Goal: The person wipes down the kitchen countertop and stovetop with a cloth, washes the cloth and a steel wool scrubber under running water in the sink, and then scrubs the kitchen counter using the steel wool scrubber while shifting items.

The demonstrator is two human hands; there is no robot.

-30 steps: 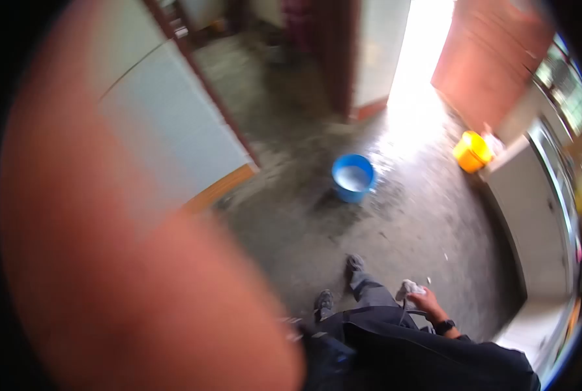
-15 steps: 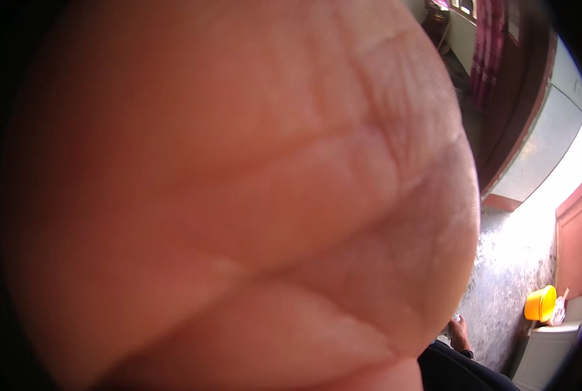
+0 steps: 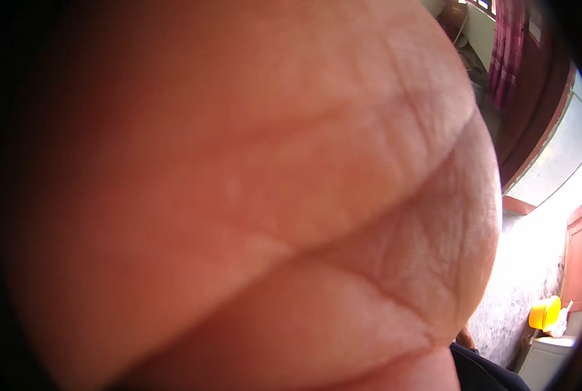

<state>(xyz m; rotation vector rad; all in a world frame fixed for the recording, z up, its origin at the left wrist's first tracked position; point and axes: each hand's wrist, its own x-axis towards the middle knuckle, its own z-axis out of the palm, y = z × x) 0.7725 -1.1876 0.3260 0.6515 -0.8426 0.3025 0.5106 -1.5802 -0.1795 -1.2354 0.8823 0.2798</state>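
Note:
The creased palm of my left hand (image 3: pixel 258 195) is right against the camera and covers most of the view. Its fingers cannot be made out. Low on the right, a sliver of my right hand (image 3: pixel 465 337) shows past the palm's edge, above my dark clothing (image 3: pixel 483 373). The fingers of that hand, and anything in them, are hidden.
A yellow bucket (image 3: pixel 544 313) stands at the lower right, near a white cabinet (image 3: pixel 544 358). Above it is a reddish door (image 3: pixel 581 260) beside bright light. A purple curtain (image 3: pixel 507 55) hangs at the upper right, next to a dark doorway.
My left hand has come across the camera, hiding the blue bucket and my feet. My right hand, earlier seen with a pale cloth, is now mostly covered. The room has shifted in view.

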